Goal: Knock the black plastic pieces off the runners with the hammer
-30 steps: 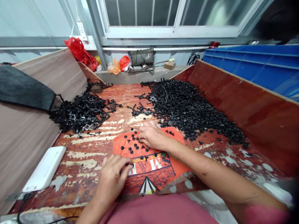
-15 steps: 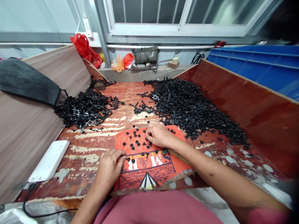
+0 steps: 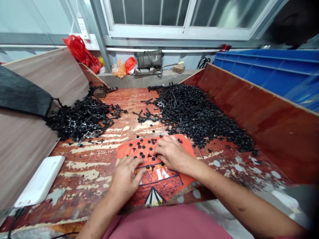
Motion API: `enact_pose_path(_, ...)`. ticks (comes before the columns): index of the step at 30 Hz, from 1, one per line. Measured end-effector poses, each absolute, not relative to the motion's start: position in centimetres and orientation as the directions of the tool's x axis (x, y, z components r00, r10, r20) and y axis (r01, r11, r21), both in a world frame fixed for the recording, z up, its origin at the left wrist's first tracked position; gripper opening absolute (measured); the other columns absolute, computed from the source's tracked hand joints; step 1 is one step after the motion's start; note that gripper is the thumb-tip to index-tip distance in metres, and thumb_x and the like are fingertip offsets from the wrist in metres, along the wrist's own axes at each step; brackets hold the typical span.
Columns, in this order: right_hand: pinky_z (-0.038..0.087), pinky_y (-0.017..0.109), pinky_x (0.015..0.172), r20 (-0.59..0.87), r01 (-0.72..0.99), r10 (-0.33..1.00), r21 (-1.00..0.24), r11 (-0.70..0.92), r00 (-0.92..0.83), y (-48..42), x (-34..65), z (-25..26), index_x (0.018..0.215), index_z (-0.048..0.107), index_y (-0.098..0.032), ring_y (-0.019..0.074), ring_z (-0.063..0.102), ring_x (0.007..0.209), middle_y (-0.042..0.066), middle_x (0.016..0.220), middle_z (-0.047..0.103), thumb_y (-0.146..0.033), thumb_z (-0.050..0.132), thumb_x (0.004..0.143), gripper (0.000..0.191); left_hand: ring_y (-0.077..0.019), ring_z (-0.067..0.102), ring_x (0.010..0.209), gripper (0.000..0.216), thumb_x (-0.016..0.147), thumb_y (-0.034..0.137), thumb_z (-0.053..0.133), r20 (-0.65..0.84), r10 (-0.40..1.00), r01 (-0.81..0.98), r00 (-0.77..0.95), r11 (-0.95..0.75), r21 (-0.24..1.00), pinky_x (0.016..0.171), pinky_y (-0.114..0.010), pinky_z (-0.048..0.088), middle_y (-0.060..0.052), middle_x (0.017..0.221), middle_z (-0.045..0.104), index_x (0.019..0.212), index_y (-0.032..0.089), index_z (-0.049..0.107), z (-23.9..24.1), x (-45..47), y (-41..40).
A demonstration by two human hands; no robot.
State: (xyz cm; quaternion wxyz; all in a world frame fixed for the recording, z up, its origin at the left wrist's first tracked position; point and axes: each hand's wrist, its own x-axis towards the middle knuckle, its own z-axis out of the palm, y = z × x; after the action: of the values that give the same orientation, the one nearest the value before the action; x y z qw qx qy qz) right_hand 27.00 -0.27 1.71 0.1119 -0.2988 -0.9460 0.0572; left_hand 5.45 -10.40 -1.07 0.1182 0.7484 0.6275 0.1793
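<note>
A printed orange cloth (image 3: 171,189) lies on the worktable, with several small round-headed black plastic pieces (image 3: 147,167) scattered over its upper half. On the cloth's left side rests my left hand (image 3: 128,176), its thumb and index finger apart beside the pieces, with nothing visible between them. My right hand (image 3: 171,153) is over the cloth's right half. Its fingers are bent down and drawn together among the black pieces; whatever is at the fingertips is hidden.
A large heap of black plastic parts (image 3: 196,113) covers the back right, beside a red-brown board (image 3: 269,116). Linked black strips (image 3: 79,119) are piled at the left. A white power-bank-like box (image 3: 40,181) lies front left. A blue crate (image 3: 269,73) stands beyond the right board.
My left hand has moved right and further onto the cloth, and its thumb and index finger have parted. My right hand has come slightly nearer to me. The view has shifted slightly.
</note>
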Motion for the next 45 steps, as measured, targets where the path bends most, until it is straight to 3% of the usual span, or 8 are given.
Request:
enact_pose_path(6,0.026,0.037,0.076,0.207,0.580,0.586,-0.095,0.809,-0.783,-1.4,26.8,0.4,0.079,0.065,-0.019,0.0215,0.044,0.087,0.004,0.084,0.061,-0.018,0.055,0.092,0.016,-0.0246,0.059,0.086,0.020,0.092,0.028,0.055,0.057,0.983,0.930,0.172,-0.182,0.318,0.080,-0.041,0.034,-0.005,0.082,0.066,0.081,0.025,0.073,-1.3,6.5,-9.5)
enact_pose_path(14,0.027,0.045,0.095,0.288,0.580,0.586,-0.114,0.806,-0.757,-6.2,28.2,-0.9,0.081,0.062,-0.019,0.0220,0.048,0.091,0.005,0.089,0.063,-0.018,0.053,0.093,0.015,-0.0256,0.058,0.088,0.018,0.091,0.028,0.056,0.072,0.979,0.934,0.190,-0.203,0.294,0.080,-0.041,0.035,-0.006,0.087,0.068,0.096,0.026,0.074,-1.4,7.5,-10.2)
enact_pose_path(17,0.027,0.044,0.097,0.287,0.554,0.578,-0.166,0.816,-0.764,-7.1,28.7,-1.1,0.082,0.063,-0.019,0.0217,0.049,0.092,0.005,0.092,0.065,-0.016,0.056,0.091,0.012,-0.0247,0.059,0.085,0.017,0.091,0.026,0.058,0.047,0.977,0.930,0.208,-0.212,0.301,0.080,-0.040,0.036,-0.005,0.083,0.067,0.086,0.027,0.075,-1.5,7.5,-10.4)
enact_pose_path(22,0.028,0.042,0.089,0.290,0.586,0.662,-0.311,0.748,-0.691,-5.5,27.9,0.2,0.087,0.070,-0.023,0.0215,0.048,0.088,0.003,0.084,0.063,-0.024,0.057,0.094,0.014,-0.0237,0.063,0.090,0.020,0.090,0.034,0.061,0.062,0.982,0.897,0.177,-0.187,0.401,0.082,-0.039,0.038,-0.004,0.094,0.072,0.105,0.028,0.072,-0.2,5.4,-9.5)
enact_pose_path(26,0.027,0.042,0.088,0.273,0.617,0.668,-0.256,0.744,-0.692,-3.2,24.5,0.8,0.086,0.071,-0.022,0.0225,0.047,0.090,0.005,0.087,0.065,-0.027,0.058,0.094,0.016,-0.0268,0.063,0.095,0.020,0.090,0.030,0.058,0.122,0.989,0.951,0.088,-0.120,0.286,0.085,-0.041,0.038,-0.008,0.097,0.072,0.101,0.025,0.073,0.8,4.2,-6.5)
enact_pose_path(33,0.028,0.041,0.080,0.218,0.628,0.664,-0.216,0.747,-0.715,-2.5,21.0,-0.5,0.078,0.069,-0.017,0.0242,0.048,0.091,0.007,0.084,0.066,-0.023,0.063,0.087,0.012,-0.0274,0.062,0.094,0.022,0.087,0.019,0.055,0.044,0.978,0.967,0.202,-0.206,0.152,0.084,-0.040,0.038,-0.008,0.085,0.070,0.081,0.024,0.075,0.8,5.4,-4.5)
enact_pose_path(40,0.029,0.036,0.082,0.235,0.605,0.678,-0.315,0.731,-0.696,-0.9,25.1,1.5,0.093,0.072,-0.024,0.0221,0.048,0.093,0.003,0.089,0.066,-0.025,0.063,0.091,0.009,-0.0254,0.065,0.087,0.018,0.086,0.031,0.058,0.069,0.990,0.953,0.123,-0.137,0.272,0.081,-0.037,0.041,-0.006,0.091,0.075,0.090,0.025,0.075,1.4,2.3,-3.6)
enact_pose_path(45,0.028,0.036,0.079,0.200,0.676,0.698,-0.172,0.716,-0.688,3.6,26.5,2.2,0.084,0.073,-0.021,0.0220,0.048,0.088,0.005,0.087,0.068,-0.012,0.056,0.092,0.021,-0.0233,0.067,0.078,0.019,0.081,0.024,0.058,-0.021,0.986,0.957,0.163,-0.153,0.245,0.073,-0.031,0.043,-0.003,0.083,0.076,0.085,0.029,0.076,0.7,0.9,-1.7)
